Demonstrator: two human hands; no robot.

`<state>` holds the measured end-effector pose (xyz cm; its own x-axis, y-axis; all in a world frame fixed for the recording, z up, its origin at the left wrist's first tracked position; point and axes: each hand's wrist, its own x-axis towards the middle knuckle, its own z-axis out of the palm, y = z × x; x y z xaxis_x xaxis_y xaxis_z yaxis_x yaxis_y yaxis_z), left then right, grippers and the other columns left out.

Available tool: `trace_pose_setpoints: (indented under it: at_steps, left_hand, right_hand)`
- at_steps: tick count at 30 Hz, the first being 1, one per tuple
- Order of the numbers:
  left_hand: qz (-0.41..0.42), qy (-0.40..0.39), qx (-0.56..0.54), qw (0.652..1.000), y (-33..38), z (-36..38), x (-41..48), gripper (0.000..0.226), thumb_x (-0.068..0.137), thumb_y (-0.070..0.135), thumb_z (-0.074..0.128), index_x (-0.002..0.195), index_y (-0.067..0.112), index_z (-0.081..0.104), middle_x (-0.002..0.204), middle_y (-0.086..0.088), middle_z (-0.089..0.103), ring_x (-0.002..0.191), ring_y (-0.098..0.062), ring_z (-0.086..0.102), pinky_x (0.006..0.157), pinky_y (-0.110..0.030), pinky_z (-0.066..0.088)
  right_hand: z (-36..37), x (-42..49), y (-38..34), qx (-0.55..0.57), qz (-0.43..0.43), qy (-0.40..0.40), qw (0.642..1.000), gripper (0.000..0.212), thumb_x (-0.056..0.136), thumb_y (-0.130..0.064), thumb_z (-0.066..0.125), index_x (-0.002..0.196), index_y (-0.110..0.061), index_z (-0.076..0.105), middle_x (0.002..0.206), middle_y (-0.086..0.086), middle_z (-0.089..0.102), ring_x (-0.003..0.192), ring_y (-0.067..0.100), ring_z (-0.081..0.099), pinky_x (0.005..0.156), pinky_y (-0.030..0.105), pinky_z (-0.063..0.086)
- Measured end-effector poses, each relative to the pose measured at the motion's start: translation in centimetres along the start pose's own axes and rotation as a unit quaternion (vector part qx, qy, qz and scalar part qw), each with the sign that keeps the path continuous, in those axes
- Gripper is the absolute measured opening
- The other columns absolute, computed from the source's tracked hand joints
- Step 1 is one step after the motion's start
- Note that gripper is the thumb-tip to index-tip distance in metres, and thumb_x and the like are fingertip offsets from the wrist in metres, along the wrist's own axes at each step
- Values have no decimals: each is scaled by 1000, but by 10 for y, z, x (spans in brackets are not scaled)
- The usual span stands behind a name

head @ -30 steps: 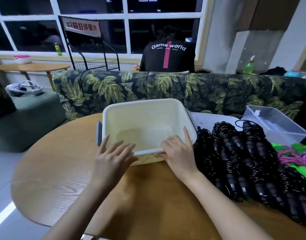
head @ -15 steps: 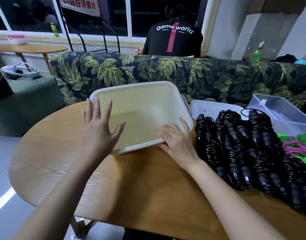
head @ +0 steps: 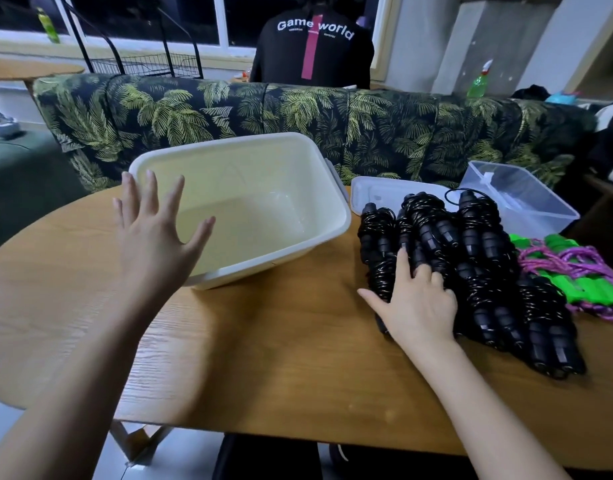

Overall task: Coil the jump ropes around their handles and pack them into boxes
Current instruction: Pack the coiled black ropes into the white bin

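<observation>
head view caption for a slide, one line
Right hand rests on a pile of coiled black jump ropes, left hand spread open beside an empty cream tub, on a wooden table.

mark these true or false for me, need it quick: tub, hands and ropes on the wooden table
1. The cream tub holds black jump ropes. False: it is empty.
2. The right hand rests on the pile of black jump ropes. True.
3. The left hand grips the tub's rim. False: it is open with fingers spread, at the tub's near-left corner.
4. The green-handled jump ropes lie to the right of the black pile. True.
5. The clear plastic box has its lid on. False: its top is open.
</observation>
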<state>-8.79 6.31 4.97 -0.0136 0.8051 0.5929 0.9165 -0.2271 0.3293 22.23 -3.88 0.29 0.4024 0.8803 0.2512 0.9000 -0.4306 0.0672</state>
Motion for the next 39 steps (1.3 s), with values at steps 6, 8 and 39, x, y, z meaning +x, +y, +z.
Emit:
trace_pose_setpoints:
  at_steps: [6, 8, 39]
  left_hand:
    - [5, -10, 8, 1000, -1, -2, 0, 80, 85, 63, 40, 152, 20, 37, 162, -18, 19, 152, -33, 0, 122, -48, 3]
    - [8, -14, 12, 1000, -2, -2, 0, 81, 85, 64, 40, 153, 20, 36, 162, -18, 18, 152, -32, -1, 122, -49, 3]
    - [60, -11, -228, 972, 33, 16, 5, 63, 101, 45, 12, 157, 18, 8, 165, 0, 12, 152, -14, 7, 124, -40, 5]
  right_hand:
    - [3, -8, -11, -11, 4, -32, 999, 93, 91, -66, 49, 156, -13, 8, 132, 14, 45, 118, 27, 49, 85, 33, 44]
    - [0, -9, -13, 19, -4, -55, 998, 89, 95, -58, 52, 156, -14, 5, 133, 15, 42, 115, 27, 51, 75, 31, 43]
    - [-73, 91, -143, 625, -36, -357, 693, 78, 94, -21, 67, 155, -23, 19, 133, 11, 59, 98, 18, 61, 92, 41, 50]
